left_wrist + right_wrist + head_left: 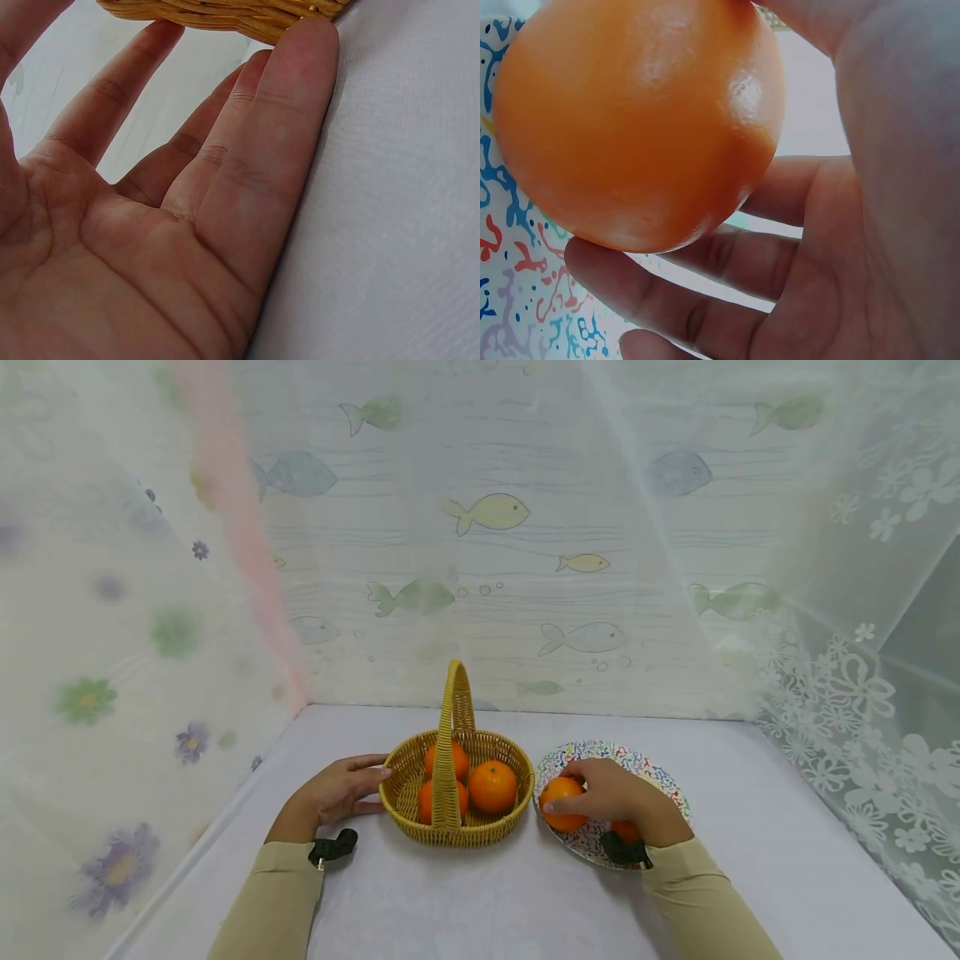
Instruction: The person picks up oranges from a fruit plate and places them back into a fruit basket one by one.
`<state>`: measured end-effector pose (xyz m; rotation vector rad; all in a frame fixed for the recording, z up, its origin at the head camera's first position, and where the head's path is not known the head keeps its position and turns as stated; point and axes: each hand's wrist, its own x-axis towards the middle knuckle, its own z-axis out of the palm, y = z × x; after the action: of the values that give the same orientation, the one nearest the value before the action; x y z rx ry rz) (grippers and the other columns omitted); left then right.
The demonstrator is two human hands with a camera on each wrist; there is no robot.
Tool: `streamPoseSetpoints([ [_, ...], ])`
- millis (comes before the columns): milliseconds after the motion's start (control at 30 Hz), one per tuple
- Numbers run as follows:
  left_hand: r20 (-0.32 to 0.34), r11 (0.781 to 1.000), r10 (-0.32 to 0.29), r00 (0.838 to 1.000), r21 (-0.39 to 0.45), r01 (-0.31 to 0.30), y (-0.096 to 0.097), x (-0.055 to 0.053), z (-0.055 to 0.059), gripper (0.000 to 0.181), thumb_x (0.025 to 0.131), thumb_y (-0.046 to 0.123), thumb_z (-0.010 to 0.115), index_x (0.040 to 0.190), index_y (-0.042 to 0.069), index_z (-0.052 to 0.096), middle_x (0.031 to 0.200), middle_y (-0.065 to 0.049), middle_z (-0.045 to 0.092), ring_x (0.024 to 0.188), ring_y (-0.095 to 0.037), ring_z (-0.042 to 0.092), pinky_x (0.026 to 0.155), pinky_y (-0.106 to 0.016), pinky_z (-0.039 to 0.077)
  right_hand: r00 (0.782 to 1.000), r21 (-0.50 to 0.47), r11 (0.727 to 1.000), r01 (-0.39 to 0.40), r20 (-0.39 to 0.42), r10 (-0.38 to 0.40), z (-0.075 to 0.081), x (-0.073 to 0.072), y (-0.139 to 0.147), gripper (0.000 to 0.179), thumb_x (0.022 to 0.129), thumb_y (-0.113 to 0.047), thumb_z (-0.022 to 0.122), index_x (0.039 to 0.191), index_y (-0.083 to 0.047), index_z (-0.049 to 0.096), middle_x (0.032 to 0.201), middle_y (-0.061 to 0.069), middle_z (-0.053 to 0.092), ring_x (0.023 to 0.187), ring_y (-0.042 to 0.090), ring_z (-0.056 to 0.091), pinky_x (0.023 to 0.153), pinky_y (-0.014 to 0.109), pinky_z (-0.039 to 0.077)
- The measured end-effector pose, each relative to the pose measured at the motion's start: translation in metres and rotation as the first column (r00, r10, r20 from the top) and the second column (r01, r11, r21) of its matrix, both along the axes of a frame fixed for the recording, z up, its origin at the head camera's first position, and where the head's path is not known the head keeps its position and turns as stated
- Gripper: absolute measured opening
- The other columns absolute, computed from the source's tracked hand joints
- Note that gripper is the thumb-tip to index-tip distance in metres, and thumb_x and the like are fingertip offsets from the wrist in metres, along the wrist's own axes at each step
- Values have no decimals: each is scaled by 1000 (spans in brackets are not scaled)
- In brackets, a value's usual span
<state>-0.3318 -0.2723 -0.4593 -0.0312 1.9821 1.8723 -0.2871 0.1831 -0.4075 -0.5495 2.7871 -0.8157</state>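
A yellow woven basket (480, 837) with a tall arched handle stands on the table, three oranges (492, 787) inside it. My left hand (341, 791) touches the basket's left side; in the left wrist view its fingers (244, 161) stretch fairly straight to the wicker edge. To the right of the basket, my right hand (607, 789) grips an orange (564, 804) over a colourful patterned plate (592, 750). Thumb and fingers lie around that orange in the right wrist view. Another orange (626, 832) is partly hidden beneath my right wrist, on the plate.
A white cloth covers the table (465, 910). Behind it hangs a pale curtain (480, 577) printed with fish, and a flowered sheet (165, 710) closes the left side. Lace-like white netting (855, 693) hangs at the right. The plate sits close against the basket's right side.
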Motion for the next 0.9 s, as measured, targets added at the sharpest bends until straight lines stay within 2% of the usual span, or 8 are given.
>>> streamPoseSetpoints([
  [367, -3, 1000, -4, 1000, 3, 4, 0, 1, 0, 69, 97, 30, 75, 155, 10, 44, 151, -12, 56, 123, -22, 67, 97, -49, 59, 1000, 19, 1000, 6, -13, -5, 5, 2, -1, 48, 80, -54, 82, 114, -23, 70, 100, -6, 67, 88, 15, 58, 77, 35, 52],
  [700, 1, 1000, -10, 1000, 12, 10, -1, 2, 0, 70, 97, 30, 74, 156, 10, 43, 149, -11, 58, 122, -21, 67, 97, -49, 59, 998, 15, 1000, -20, -52, 21, 10, 3, 0, 40, 81, -51, 82, 108, -25, 69, 95, -8, 66, 85, 15, 59, 75, 33, 51],
  [900, -7, 1000, -22, 1000, 10, 22, -1, 2, 2, 69, 98, 30, 73, 157, 9, 43, 150, -11, 57, 122, -21, 67, 98, -49, 59, 998, 14, 1000, 4, -58, -3, 13, 4, 1, 40, 80, -52, 84, 107, -27, 67, 95, -9, 67, 85, 15, 59, 75, 33, 51],
])
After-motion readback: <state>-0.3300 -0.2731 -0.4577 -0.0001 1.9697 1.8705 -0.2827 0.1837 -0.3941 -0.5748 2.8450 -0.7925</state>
